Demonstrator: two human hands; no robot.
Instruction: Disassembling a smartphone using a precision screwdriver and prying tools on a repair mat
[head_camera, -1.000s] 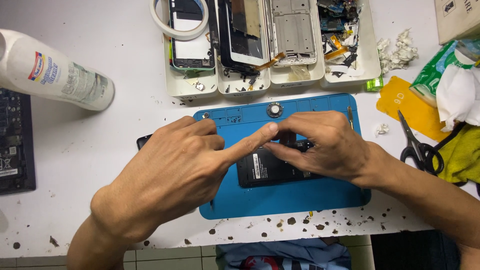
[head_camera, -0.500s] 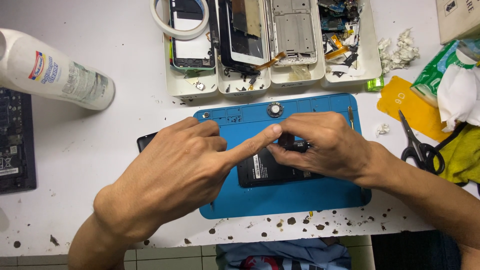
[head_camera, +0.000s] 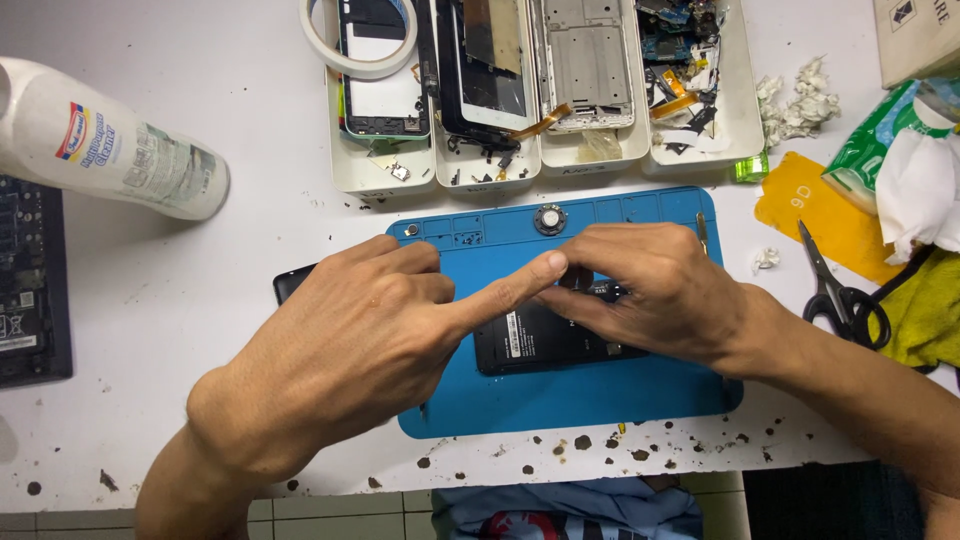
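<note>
Centre frame: black phone (head_camera: 545, 340) flat on blue mat (head_camera: 560, 395), pinned by right hand (head_camera: 660, 290) curled over its top edge, left hand (head_camera: 350, 350) ungripping, forefinger pressing there.

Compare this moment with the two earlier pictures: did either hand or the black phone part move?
Hardly anything changed. The left hand keeps its forefinger stretched toward the right hand, which stays bent over the black phone part on the blue mat. Nothing taken or released. Bottle, scissors and trays are unmoved.
</note>
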